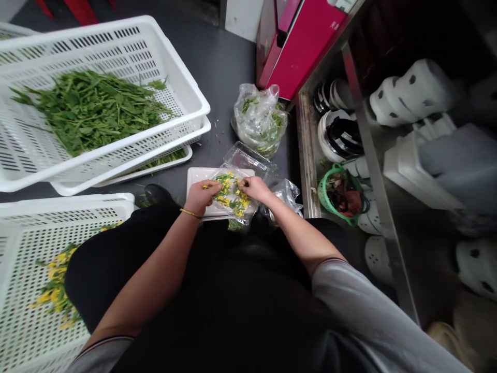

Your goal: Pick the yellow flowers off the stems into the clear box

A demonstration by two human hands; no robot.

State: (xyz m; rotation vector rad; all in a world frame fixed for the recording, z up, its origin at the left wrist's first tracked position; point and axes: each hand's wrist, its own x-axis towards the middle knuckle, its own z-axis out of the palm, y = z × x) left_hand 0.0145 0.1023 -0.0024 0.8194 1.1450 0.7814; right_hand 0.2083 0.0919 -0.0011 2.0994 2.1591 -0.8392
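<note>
Holding yellow-flower bag [232, 197] between left hand [202, 196] and right hand [255, 188].

Head camera looks steeply down, close

Held item: clear plastic bag [233, 196], crumpled, full of small yellow flowers and green stems. Top pulled open, tilted, over white tray [195, 177] on floor [225, 67]. Edges pinched by left hand [200, 197] and right hand [254, 187].
</note>
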